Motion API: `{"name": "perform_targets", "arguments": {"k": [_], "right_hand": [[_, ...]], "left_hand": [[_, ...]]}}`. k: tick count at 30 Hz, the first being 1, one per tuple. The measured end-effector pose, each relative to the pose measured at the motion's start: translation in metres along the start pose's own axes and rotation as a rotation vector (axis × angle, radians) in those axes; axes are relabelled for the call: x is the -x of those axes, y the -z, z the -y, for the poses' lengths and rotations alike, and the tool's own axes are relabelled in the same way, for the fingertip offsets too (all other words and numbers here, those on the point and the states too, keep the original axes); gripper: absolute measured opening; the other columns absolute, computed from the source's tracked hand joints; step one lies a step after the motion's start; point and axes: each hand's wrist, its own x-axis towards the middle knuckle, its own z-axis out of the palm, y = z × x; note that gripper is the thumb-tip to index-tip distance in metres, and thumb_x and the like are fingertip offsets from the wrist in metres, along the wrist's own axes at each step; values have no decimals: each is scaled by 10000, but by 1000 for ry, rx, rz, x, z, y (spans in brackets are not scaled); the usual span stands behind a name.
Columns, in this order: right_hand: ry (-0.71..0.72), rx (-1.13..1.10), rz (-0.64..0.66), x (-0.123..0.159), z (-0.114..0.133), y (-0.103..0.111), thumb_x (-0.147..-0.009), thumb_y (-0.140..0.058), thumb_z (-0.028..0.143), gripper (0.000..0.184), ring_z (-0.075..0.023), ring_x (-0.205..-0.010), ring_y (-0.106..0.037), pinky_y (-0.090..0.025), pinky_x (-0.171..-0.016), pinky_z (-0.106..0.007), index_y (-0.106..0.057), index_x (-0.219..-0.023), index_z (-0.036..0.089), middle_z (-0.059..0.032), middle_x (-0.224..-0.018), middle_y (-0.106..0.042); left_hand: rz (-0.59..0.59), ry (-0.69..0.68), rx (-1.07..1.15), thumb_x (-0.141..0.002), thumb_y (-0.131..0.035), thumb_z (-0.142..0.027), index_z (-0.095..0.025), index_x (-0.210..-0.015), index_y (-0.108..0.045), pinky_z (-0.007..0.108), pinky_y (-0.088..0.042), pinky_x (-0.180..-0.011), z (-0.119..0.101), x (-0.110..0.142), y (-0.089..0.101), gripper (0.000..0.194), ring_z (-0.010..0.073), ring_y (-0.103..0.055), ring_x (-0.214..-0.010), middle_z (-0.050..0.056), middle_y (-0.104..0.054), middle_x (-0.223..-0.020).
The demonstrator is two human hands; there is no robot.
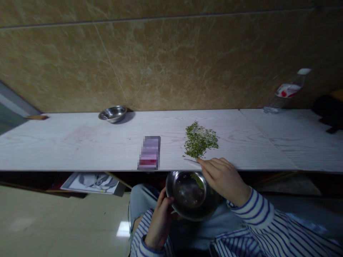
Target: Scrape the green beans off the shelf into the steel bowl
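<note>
My left hand (pixel 164 210) grips a shiny metal bowl (pixel 178 214) by its left side, thumb at the rim. The bowl sits over my lap, just below the table's front edge, with a small patch of green bits (pixel 197 180) inside. My right hand (pixel 224 178) is closed above the bowl's right rim, its fingers at the table edge. A thin, flat, pale card-like piece (pixel 190 162) sticks out from its fingertips; most of it is hidden. Directly beyond, small green beans (pixel 199 140), perhaps mung beans, lie spread on the white wood-grain table (pixel 80 151).
A blurred-out phone (pixel 149 152) lies left of the beans. A smaller metal bowl (pixel 113 114) stands near the wall. At the back right are a clear plastic bottle (pixel 286 91) and a black object (pixel 328 112). An open compartment below holds a white box (pixel 91 182).
</note>
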Motion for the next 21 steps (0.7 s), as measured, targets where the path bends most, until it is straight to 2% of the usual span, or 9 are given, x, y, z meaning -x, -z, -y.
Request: {"name": "perform_targets", "arguments": {"k": [7,15,21], "right_hand": [[-68,87,5,-5,-12,-7,-902,-439,160,287,-201,-818,-610,-388,-733,-342,-603,-1135,133,-71,-892,-698],[-38,20,18,-2,0,-6,-910,-431,179,294,-191,-811,-608,-393,-755,-336,-590,-1155,150,-61,-904,-696],[-96,96,3,-7,-8,-11,-900,-428,175,292,-200,-798,-617,-393,-735,-335,-605,-1129,139,-72,-895,-700]], "left_hand": [[-27,-20,7,-772,-554,-257,-244,-1214,-481,300,-479,-653,-3,-3,8,449,163,-599,-741,24,-649,-927],[-6,-14,11,-775,-546,-259,-244,-1233,-464,299,-477,-644,-3,-3,7,466,181,-613,-783,45,-649,-979],[-1,-22,9,-788,-540,-266,-245,-1211,-479,285,-470,-626,-5,-2,9,429,176,-617,-771,30,-647,-937]]}}
